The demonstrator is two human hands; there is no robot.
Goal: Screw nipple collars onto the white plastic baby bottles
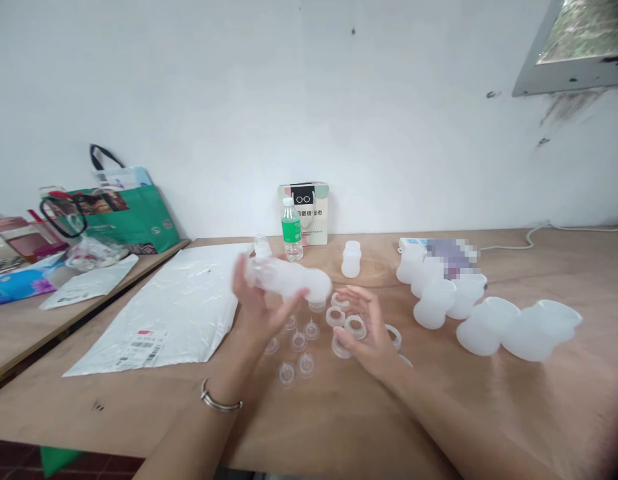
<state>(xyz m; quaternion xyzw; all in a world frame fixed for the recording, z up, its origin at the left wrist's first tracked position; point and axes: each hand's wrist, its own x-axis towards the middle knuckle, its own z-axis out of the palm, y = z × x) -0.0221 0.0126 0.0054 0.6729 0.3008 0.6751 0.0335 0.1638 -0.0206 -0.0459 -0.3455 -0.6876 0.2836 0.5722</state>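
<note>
My left hand (259, 310) is wrapped around a frosted white baby bottle (309, 280). The bottle lies tilted on its side in the air, its clear-capped end to the left and blurred. Lower and to the right, my right hand (371, 330) is open, palm turned inward and fingers apart. It is over several white collar rings (335, 316); whether it touches one I cannot tell. Between my hands, several clear silicone nipples (299, 341) lie on the wooden table (309, 427). Behind my left hand stands another clear-topped bottle (261, 245), partly hidden.
Several frosted bottle bodies (431, 308) stand at the right; one bottle body (351, 260) stands at the back. A water bottle (291, 233) is before a paper bag (316, 220). A white mailing bag (179, 307) lies left. Green bag (151, 217) stands farther left.
</note>
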